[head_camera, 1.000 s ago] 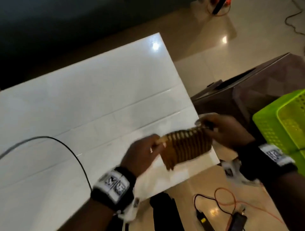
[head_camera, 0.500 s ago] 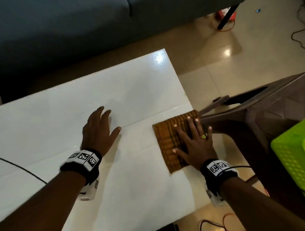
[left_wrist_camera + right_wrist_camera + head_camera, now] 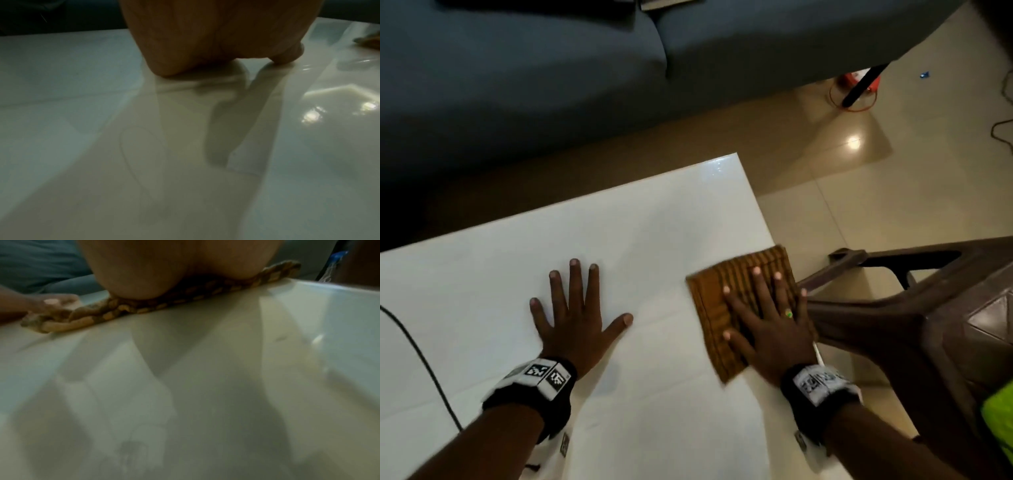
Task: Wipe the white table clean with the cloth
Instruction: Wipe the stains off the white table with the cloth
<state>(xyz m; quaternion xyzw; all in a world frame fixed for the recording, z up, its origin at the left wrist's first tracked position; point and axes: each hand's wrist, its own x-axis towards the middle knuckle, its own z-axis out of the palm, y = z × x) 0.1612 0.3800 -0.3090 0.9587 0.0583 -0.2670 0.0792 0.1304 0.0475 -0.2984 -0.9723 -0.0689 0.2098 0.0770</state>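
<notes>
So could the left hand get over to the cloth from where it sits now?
Probably yes. The left hand lies flat on the white table, with only bare tabletop between it and the cloth. The right hand already covers much of it, leaving the cloth's near-left edge free.

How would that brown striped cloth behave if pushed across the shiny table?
The cloth probably slides easily: the white table looks glossy, mirroring lights. It seems soft and floppy, lying folded flat under the right hand. Without that flat pressure it might bunch up; its edge already looks rumpled in the right wrist view.

A home living room: grey sofa, glossy tiled floor, low white table, brown plastic chair
</notes>
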